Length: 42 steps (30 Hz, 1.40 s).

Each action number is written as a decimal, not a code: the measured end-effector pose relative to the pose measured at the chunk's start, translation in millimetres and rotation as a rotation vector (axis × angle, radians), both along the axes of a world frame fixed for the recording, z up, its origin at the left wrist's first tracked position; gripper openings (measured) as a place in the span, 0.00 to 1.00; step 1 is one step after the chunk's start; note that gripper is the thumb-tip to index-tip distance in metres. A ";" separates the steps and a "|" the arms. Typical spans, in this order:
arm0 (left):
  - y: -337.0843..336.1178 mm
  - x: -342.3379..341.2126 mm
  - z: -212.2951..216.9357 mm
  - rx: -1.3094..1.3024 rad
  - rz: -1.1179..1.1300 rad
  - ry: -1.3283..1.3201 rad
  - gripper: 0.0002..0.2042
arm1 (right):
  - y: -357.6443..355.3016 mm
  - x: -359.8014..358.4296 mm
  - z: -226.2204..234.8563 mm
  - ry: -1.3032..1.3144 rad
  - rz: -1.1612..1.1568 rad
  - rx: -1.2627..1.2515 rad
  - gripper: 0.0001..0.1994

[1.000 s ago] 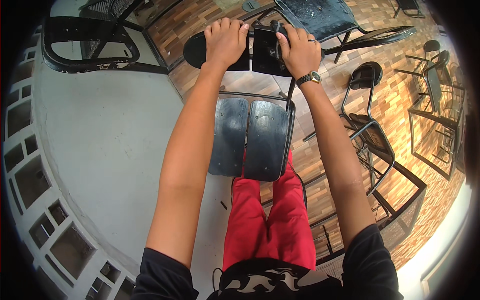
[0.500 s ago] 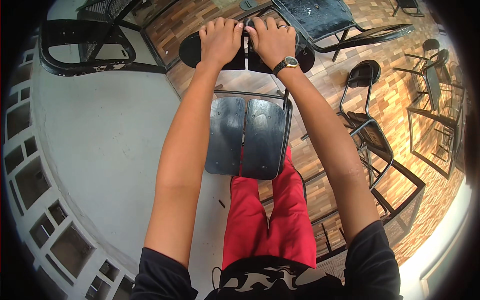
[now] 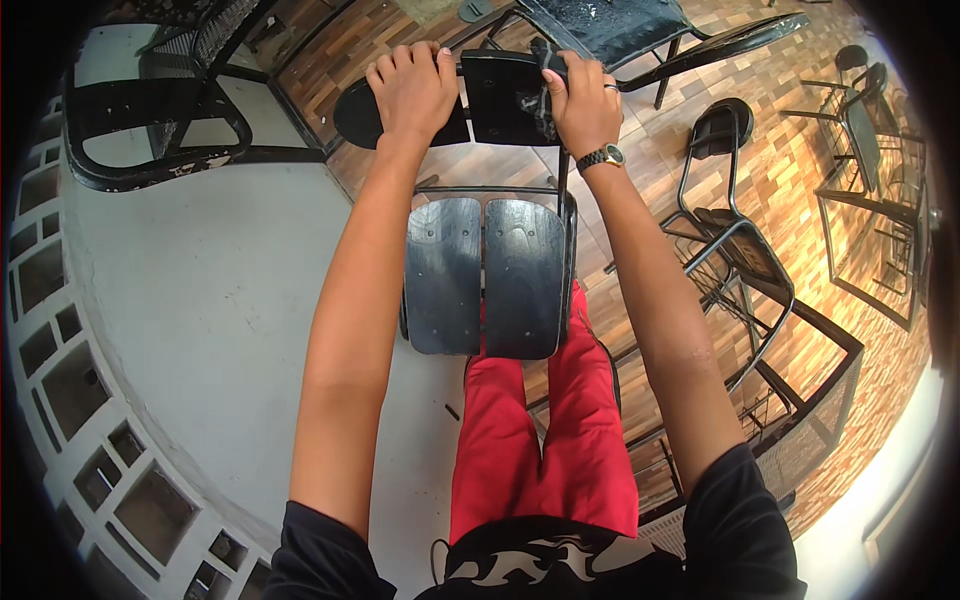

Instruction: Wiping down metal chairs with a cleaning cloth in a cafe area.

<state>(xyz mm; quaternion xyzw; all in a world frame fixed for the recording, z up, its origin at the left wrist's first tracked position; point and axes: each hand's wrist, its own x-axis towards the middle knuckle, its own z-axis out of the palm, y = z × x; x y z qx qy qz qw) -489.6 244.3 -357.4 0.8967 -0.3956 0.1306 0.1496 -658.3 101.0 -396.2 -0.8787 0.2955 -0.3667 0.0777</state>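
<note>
A black chair stands in front of me, with a two-panel seat (image 3: pixel 443 275) near my knees and a split backrest (image 3: pixel 500 100) beyond it. My left hand (image 3: pixel 415 95) is closed over the top edge of the backrest's left panel, its fingertips curled toward the far side. At the right end of the backrest, my right hand (image 3: pixel 588 108) grips a crumpled dark cloth (image 3: pixel 541 95) that lies against the panel. The fingers of that hand reach over the top edge and are partly hidden. A wristwatch (image 3: pixel 603 156) sits on my right wrist.
Another black chair (image 3: pixel 610 30) stands just beyond the backrest. At the far left is a worn black chair frame (image 3: pixel 155 155). A folding-type chair (image 3: pixel 745 240) and a mesh-sided black frame (image 3: pixel 825 400) stand at right. A pale block wall (image 3: pixel 75 390) runs along the left.
My hands have spread apart from the middle of the backrest. The right one has slid rightward with the cloth, uncovering the right panel; the left one has shifted slightly left.
</note>
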 end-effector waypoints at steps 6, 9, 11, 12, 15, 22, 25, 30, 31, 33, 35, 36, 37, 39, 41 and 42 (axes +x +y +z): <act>-31.3 -28.6 1.2 -0.241 -0.329 -0.048 0.13 | 3.3 -12.6 -15.6 -0.156 -0.001 0.251 0.20; -49.6 -42.2 -3.0 -0.280 -0.408 -0.020 0.11 | 9.0 -16.0 -19.4 -0.238 -0.032 0.472 0.21; -58.9 -46.8 -4.7 -0.340 -0.414 0.026 0.11 | 9.5 -16.1 -23.2 -0.300 -0.037 0.486 0.21; -61.0 -47.6 -5.2 -0.236 -0.375 0.004 0.12 | 8.4 -15.4 -25.5 -0.346 -0.032 0.465 0.21; -64.0 -48.7 -8.2 -0.199 -0.356 -0.065 0.14 | 8.6 -18.1 -31.9 -0.410 0.000 0.520 0.21; -61.5 -51.9 -8.8 -0.159 -0.330 -0.096 0.14 | 7.2 -17.3 -12.7 -0.247 -0.033 0.519 0.20; -61.5 -51.3 -8.8 -0.152 -0.337 -0.111 0.14 | 3.8 1.4 2.2 -0.013 -0.025 0.288 0.17; -59.5 -49.4 -7.2 -0.157 -0.342 -0.022 0.14 | 0.0 16.3 2.6 -0.069 0.001 0.032 0.14; -59.4 -49.5 -7.3 -0.166 -0.348 -0.031 0.14 | -3.0 11.5 0.1 -0.088 0.023 0.041 0.14; -61.7 -49.9 -5.2 -0.153 -0.343 -0.010 0.14 | -6.1 5.1 -3.8 -0.133 0.031 0.050 0.14; -62.7 -49.1 -4.8 -0.140 -0.339 0.016 0.15 | -4.8 4.9 -9.5 -0.192 -0.022 0.106 0.14; -62.0 -46.7 -4.7 -0.132 -0.337 0.022 0.14 | -1.5 3.5 -12.9 -0.219 -0.046 0.182 0.15; -61.2 -45.4 -5.2 -0.124 -0.335 0.028 0.13 | 1.6 0.1 -16.5 -0.278 -0.065 0.241 0.16; -61.8 -45.8 -7.2 -0.143 -0.339 0.041 0.13 | 7.0 -8.4 -32.1 -0.399 -0.072 0.430 0.19; -62.1 -48.0 -9.8 -0.158 -0.325 -0.011 0.13 | 15.8 -11.9 -43.2 -0.523 -0.129 0.531 0.22; -62.9 -48.2 -10.7 -0.154 -0.328 -0.009 0.13 | 18.9 -14.3 -45.9 -0.536 -0.117 0.636 0.23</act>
